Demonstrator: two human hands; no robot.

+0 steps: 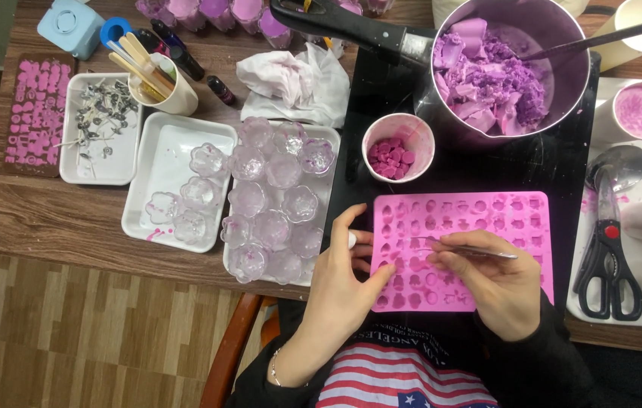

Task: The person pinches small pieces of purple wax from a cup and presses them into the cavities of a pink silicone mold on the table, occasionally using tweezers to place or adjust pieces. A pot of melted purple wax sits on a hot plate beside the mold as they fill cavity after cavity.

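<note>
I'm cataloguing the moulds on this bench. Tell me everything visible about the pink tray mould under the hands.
The pink mould is a flat, rectangular, rubbery-looking sheet lying on a black surface at the table's near edge. Rows of small shaped cavities cover it; some lower-left ones look filled with pink pieces. The left hand presses its left edge, thumb on top. The right hand rests on its lower middle, pointing a thin metal tool into a cavity.

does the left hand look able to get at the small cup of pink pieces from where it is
Probably yes: the left hand rests on the pink mould's left edge, and the cup stands just beyond it with nothing between.
</note>
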